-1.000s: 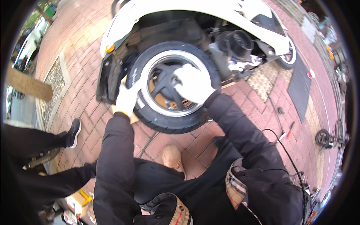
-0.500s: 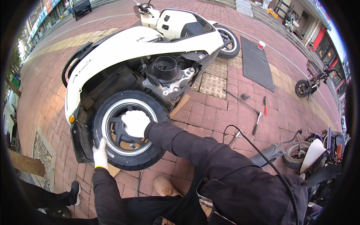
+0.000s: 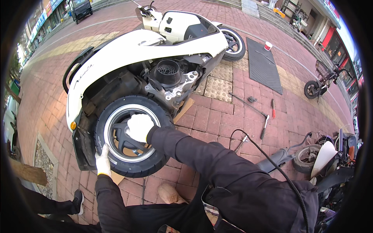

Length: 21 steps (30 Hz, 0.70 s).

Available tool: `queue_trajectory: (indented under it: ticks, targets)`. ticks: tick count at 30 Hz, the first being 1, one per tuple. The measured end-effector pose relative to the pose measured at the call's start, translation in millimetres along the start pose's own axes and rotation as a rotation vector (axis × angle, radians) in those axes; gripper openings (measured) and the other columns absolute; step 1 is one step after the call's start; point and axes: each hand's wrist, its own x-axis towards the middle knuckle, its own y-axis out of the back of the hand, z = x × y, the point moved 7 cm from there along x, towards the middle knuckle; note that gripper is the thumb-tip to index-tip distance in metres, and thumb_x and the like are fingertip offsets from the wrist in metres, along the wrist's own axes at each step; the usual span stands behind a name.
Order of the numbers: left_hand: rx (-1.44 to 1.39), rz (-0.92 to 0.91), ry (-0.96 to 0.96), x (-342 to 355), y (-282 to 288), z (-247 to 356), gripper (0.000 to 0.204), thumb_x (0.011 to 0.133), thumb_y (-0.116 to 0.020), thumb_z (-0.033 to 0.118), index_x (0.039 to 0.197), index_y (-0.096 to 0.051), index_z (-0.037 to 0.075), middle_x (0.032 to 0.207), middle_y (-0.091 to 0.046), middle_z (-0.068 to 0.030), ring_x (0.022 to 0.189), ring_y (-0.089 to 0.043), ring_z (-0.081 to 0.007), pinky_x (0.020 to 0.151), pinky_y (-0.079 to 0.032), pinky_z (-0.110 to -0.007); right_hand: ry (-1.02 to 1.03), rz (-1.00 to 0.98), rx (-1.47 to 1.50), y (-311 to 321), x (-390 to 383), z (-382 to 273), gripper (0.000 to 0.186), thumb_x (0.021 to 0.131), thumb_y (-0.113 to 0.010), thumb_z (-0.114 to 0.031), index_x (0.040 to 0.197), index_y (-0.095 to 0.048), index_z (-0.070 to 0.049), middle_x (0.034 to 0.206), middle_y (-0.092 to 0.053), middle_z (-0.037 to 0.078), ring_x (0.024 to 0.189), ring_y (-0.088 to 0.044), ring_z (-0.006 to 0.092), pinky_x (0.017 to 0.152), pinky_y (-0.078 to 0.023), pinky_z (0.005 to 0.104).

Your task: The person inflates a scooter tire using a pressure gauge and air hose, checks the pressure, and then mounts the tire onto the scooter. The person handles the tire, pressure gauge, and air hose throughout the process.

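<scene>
A white scooter (image 3: 116, 52) lies on its side on the paving. Its rear wheel (image 3: 112, 165), a black tyre on a silver-rimmed dark spoked hub, faces up in front of me. My left hand (image 3: 103, 161), in a white glove, grips the near left edge of the tyre, thumb over the sidewall. At the wheel's middle my right hand (image 3: 139, 127), also gloved, is closed in a fist over the hub; whatever it holds is hidden beneath it. Beyond the wheel, the black fan housing (image 3: 168, 72) and a silver bracket (image 3: 180, 90) are exposed.
To the right lie a ratchet wrench (image 3: 265, 126), a red-handled screwdriver (image 3: 273, 108) and a long thin bar (image 3: 247, 104). A grey mat (image 3: 264, 68) bears a small tub (image 3: 268, 46). Scooter parts (image 3: 307, 159) are piled at right. Another person's shoe (image 3: 78, 202) stands at left.
My right fist has turned slightly over the hub, and its yellow cuff now shows. My left hand keeps its place on the tyre. The whole view has shifted a little.
</scene>
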Motion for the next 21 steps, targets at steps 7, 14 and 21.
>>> queue_trajectory:
  ticks: [7,14,21]
  targets:
    - [-0.01,-0.001,0.008,2.3,-0.7,-1.5,0.115,0.098,-0.086,0.048,0.172,-0.025,-0.016,0.172,-0.047,-0.0288,0.157,-0.048,-0.0367,0.131,-0.037,-0.041,0.028,0.015,-0.029,3.5,0.9,-0.8,0.025,0.094,-0.07,-0.025,0.096,-0.084,-0.004,0.101,-0.077,0.022,0.091,-0.078,0.0396,0.084,-0.061,0.0511]
    - [-0.004,-0.018,-0.003,-0.9,-0.7,2.4,0.117,0.098,-0.085,0.05,0.172,-0.024,-0.016,0.172,-0.047,-0.0295,0.158,-0.047,-0.0375,0.131,-0.036,-0.042,0.069,0.166,-0.041,7.9,-0.8,-6.8,0.026,0.093,-0.069,-0.024,0.09,-0.087,-0.005,0.092,-0.081,0.021,0.087,-0.08,0.0372,0.083,-0.061,0.0501]
    - [0.002,-0.033,0.011,-7.1,-3.3,8.8,0.116,0.099,-0.084,0.051,0.173,-0.024,-0.015,0.173,-0.046,-0.0292,0.158,-0.047,-0.0376,0.131,-0.035,-0.043,0.001,0.063,0.003,3.8,-1.1,-2.0,0.025,0.092,-0.072,-0.025,0.092,-0.084,-0.003,0.093,-0.076,0.022,0.086,-0.076,0.0387,0.081,-0.06,0.051]
